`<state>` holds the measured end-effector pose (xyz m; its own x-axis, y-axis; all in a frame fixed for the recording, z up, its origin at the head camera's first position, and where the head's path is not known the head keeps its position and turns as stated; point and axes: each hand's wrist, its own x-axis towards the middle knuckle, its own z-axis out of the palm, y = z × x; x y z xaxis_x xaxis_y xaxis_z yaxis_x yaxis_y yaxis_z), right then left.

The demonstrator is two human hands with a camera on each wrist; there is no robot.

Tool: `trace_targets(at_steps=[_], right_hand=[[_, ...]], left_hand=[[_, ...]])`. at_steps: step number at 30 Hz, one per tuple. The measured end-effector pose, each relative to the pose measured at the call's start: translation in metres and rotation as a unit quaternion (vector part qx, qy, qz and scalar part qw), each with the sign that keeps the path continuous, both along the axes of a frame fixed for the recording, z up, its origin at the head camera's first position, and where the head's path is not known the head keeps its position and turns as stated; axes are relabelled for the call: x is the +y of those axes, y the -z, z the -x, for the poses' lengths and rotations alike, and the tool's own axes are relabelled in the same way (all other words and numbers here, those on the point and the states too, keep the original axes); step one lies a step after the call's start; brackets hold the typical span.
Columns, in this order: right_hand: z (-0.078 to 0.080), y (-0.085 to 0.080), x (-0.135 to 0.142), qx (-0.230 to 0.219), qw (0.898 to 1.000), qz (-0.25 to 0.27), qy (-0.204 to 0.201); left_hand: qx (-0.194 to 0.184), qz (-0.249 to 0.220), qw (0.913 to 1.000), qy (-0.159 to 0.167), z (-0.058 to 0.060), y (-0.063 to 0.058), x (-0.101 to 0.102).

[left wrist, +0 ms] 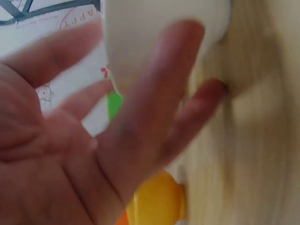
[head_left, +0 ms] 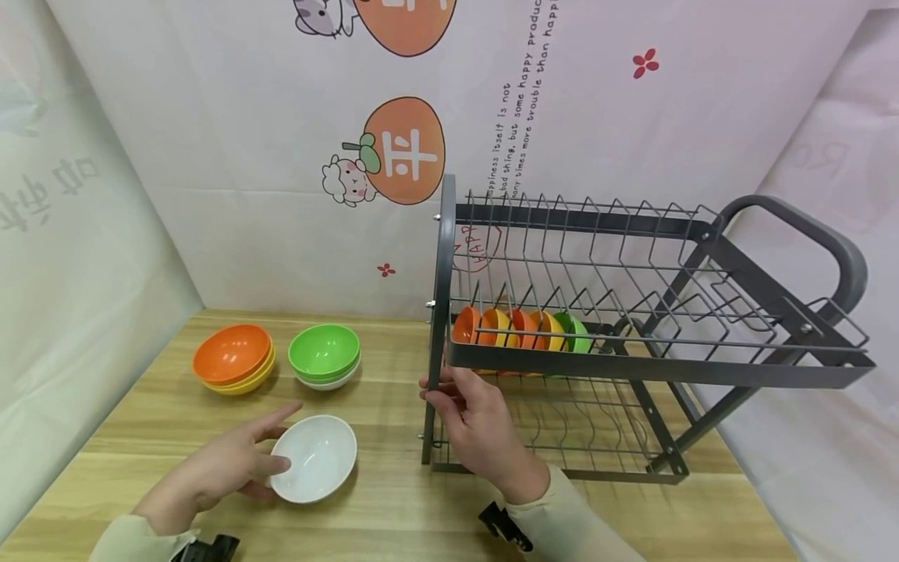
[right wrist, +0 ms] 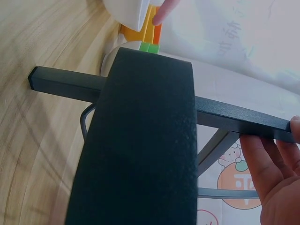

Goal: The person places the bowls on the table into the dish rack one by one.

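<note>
A white bowl sits at the front left of the table, its hollow facing up. My left hand is at its left side, the thumb overlapping the rim and the index finger stretched out past it. In the left wrist view the fingers are spread and nearly straight in front of the white bowl. My right hand grips the left upright of a dark two-tier dish rack, thumb on one side and fingers on the other, as the right wrist view shows.
Orange and yellow bowls are stacked at the back left. Beside them stands a stack of green bowls with a white one beneath. Several coloured bowls stand in a row inside the rack. A printed cloth hangs behind the table.
</note>
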<state>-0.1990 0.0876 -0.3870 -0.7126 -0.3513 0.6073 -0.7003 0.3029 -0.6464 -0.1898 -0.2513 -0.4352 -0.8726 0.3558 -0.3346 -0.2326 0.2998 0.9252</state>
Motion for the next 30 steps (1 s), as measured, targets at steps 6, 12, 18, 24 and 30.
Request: trace_targets(at_steps=[6,12,18,24,30], right_hand=[[0.000,0.001,0.001,0.002,1.000,0.001,-0.001],[0.000,0.001,0.001,-0.001,1.000,-0.003,0.004],[0.000,0.001,0.002,-0.003,1.000,-0.007,0.007],[-0.001,0.000,0.001,-0.006,1.000,-0.013,0.004],[-0.001,0.001,0.001,-0.008,1.000,-0.010,0.007]], left_hand=[[-0.013,-0.045,0.9977,0.048,0.002,0.009,-0.005],[-0.022,-0.056,0.9973,0.041,0.000,0.013,-0.003],[-0.026,-0.082,0.9953,0.045,-0.002,0.013,0.001],[-0.026,-0.098,0.9935,0.052,-0.005,0.012,0.008],[-0.014,-0.106,0.9920,0.068,-0.009,0.004,0.017]])
